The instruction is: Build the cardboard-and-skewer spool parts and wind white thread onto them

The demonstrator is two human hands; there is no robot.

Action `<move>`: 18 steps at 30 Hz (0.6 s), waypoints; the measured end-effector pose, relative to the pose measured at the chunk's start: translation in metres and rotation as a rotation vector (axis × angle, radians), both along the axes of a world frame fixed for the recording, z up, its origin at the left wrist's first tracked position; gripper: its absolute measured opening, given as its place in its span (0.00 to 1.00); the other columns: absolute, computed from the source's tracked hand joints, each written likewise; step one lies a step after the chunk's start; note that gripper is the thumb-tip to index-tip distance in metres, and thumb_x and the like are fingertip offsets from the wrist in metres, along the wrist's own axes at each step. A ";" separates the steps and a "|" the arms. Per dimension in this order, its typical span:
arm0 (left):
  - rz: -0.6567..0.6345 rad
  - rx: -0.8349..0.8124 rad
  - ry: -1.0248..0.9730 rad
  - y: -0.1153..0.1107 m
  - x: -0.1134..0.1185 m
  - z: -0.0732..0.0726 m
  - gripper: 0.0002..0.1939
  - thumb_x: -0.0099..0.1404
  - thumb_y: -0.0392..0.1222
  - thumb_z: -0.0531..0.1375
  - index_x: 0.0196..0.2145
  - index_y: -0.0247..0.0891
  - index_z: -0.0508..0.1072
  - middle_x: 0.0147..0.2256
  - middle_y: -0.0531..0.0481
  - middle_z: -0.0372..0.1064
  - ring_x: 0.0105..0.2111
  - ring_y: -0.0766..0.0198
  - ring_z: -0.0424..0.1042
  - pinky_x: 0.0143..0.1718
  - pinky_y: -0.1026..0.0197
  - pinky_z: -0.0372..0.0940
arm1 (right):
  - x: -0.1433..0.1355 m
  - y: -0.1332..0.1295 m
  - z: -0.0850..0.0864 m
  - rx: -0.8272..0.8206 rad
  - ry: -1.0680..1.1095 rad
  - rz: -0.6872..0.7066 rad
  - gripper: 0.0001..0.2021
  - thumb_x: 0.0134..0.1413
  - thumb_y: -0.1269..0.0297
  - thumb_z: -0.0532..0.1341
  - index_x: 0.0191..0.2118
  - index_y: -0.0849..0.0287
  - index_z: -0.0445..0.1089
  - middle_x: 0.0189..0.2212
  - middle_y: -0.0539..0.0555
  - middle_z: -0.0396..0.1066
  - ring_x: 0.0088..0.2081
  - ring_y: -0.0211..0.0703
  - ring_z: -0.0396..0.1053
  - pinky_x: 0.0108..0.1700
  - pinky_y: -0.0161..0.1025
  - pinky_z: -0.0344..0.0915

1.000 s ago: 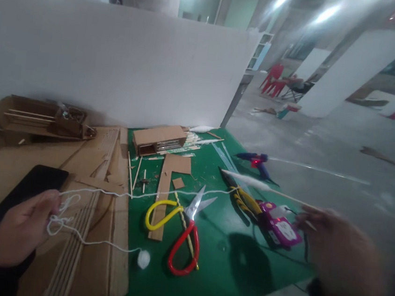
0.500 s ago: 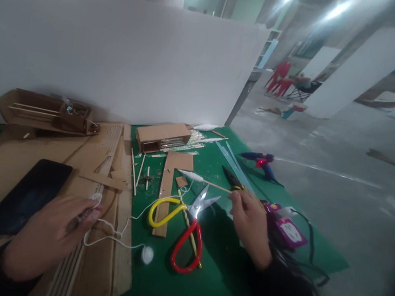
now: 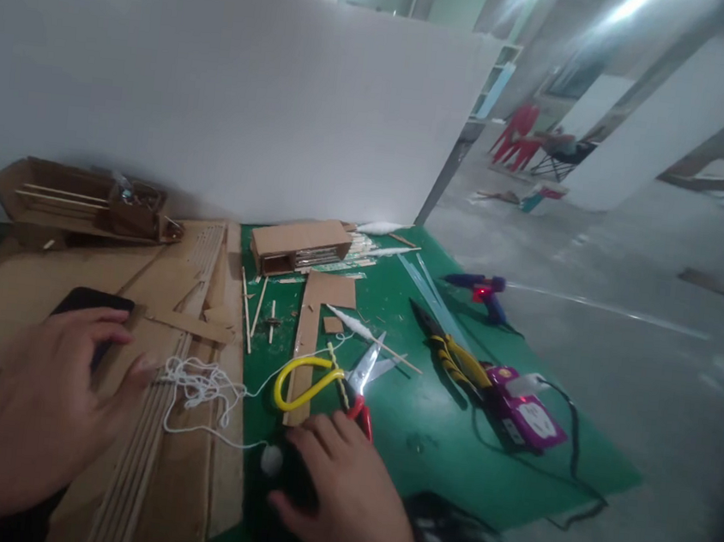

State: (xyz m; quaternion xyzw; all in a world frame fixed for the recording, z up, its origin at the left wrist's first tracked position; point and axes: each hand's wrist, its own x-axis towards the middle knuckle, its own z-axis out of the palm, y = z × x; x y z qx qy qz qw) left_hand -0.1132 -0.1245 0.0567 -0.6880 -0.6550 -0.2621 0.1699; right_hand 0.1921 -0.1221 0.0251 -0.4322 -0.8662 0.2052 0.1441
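Green tabletop [image 3: 466, 476] bearing scissors [image 3: 365, 368], white thread ball [image 3: 271, 461], pliers [image 3: 468, 366], glue gun [image 3: 489, 291]

Scissors [image 3: 365, 366]: blades smooth shiny metal, loops glossy, look like plastic. Cord [image 3: 212, 379]: matt, soft fibre. Stick [image 3: 394, 355]: bare matt wood; wrap [image 3: 350, 321] fibrous. Cardboard [image 3: 336, 290]: matt, papery; box [image 3: 301, 237] same stuff. Tabletop [image 3: 392, 447]: smooth, slight sheen. Panel [image 3: 225, 93]: smooth, matt. Pliers [image 3: 463, 364]: grips maybe plastic or rubber, too soft a view to tell.
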 end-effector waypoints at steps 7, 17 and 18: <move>-0.536 -0.532 -0.141 -0.006 0.068 -0.010 0.14 0.65 0.35 0.53 0.48 0.43 0.68 0.47 0.46 0.71 0.49 0.53 0.66 0.52 0.51 0.61 | -0.026 0.009 -0.006 -0.030 -0.057 0.079 0.05 0.50 0.66 0.64 0.35 0.57 0.70 0.38 0.54 0.72 0.42 0.50 0.66 0.44 0.45 0.65; -0.577 -0.887 -1.022 0.024 0.102 -0.009 0.14 0.71 0.48 0.46 0.44 0.41 0.66 0.27 0.54 0.64 0.27 0.65 0.67 0.29 0.64 0.64 | -0.004 0.047 0.032 -0.310 0.536 0.024 0.09 0.53 0.69 0.62 0.42 0.57 0.70 0.36 0.50 0.72 0.35 0.39 0.69 0.38 0.34 0.65; -0.568 -0.883 -1.040 0.028 0.102 -0.006 0.15 0.71 0.51 0.46 0.37 0.40 0.66 0.25 0.55 0.60 0.25 0.66 0.63 0.26 0.65 0.61 | -0.004 0.050 0.035 -0.307 0.541 0.033 0.09 0.52 0.70 0.62 0.42 0.57 0.70 0.36 0.50 0.72 0.35 0.39 0.69 0.39 0.35 0.65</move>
